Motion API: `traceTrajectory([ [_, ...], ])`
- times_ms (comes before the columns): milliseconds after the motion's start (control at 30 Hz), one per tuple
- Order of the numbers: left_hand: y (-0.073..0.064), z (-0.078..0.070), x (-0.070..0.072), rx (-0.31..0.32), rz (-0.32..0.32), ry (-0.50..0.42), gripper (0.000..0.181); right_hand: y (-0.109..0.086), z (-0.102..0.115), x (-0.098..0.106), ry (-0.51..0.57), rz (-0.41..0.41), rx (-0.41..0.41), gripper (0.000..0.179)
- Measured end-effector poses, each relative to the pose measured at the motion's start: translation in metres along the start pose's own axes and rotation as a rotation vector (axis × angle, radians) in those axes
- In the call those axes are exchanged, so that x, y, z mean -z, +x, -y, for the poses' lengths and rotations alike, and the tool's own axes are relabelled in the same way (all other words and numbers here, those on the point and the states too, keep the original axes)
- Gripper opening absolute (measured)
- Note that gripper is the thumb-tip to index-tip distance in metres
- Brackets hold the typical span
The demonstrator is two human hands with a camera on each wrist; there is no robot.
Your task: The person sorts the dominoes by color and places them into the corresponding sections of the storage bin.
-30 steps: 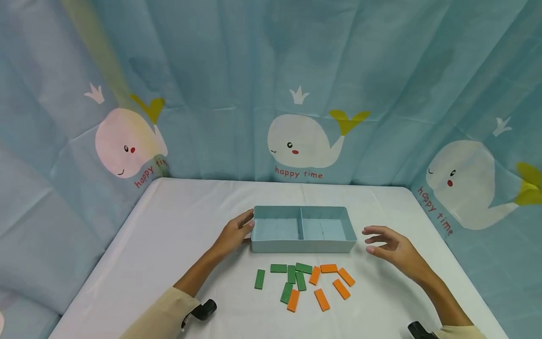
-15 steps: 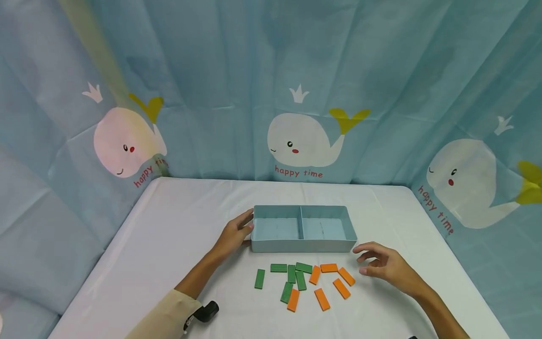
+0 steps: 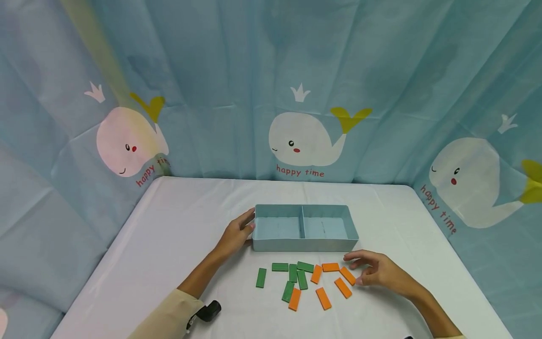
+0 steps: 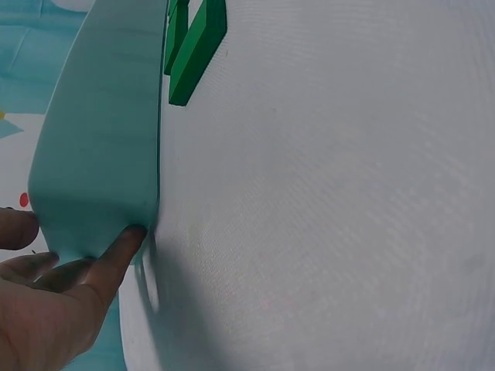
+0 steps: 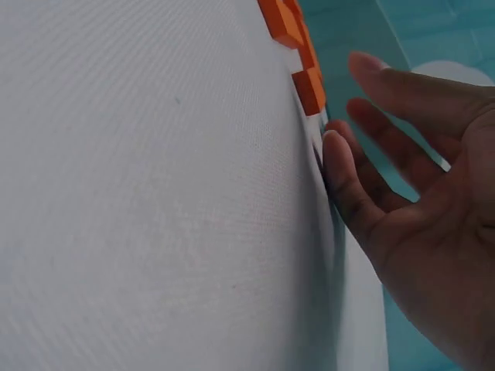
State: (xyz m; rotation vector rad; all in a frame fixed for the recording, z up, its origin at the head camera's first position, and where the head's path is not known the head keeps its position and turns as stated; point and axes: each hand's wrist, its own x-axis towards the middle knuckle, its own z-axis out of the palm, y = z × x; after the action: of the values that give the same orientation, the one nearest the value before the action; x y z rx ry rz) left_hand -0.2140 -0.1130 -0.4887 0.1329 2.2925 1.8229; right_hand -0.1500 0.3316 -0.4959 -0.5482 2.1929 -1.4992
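The left hand (image 3: 234,234), fingers spread, rests against the box's (image 3: 305,245) left end; the right hand (image 3: 383,271), its grip wide and empty, is just beside an orange block (image 3: 347,276) on the table (image 3: 199,207). Pinching its long edges, box steadied, should lift it cleanly.

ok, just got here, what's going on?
A person's left hand rests against the left end of a two-compartment blue box. The right hand is open beside the rightmost orange tile, not gripping it. Six green tiles and six orange ones lie on the white tablecloth, in front of the box.
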Motion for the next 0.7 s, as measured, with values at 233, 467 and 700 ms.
traceTrajectory([
  [233,-0.0003,0.0017,-0.0011,-0.008,-0.01,0.013,0.059,0.0029,0.0016,-0.004,-0.092,-0.009,0.011,0.058],
  [467,-0.0014,0.0019,-0.0011,-0.003,-0.008,0.019,0.058,0.0066,-0.0023,-0.0073,-0.142,0.003,-0.002,0.058],
  [700,-0.0007,0.0024,-0.0016,-0.028,-0.02,0.048,0.058,0.0072,-0.002,-0.0078,-0.172,-0.01,-0.011,0.059],
])
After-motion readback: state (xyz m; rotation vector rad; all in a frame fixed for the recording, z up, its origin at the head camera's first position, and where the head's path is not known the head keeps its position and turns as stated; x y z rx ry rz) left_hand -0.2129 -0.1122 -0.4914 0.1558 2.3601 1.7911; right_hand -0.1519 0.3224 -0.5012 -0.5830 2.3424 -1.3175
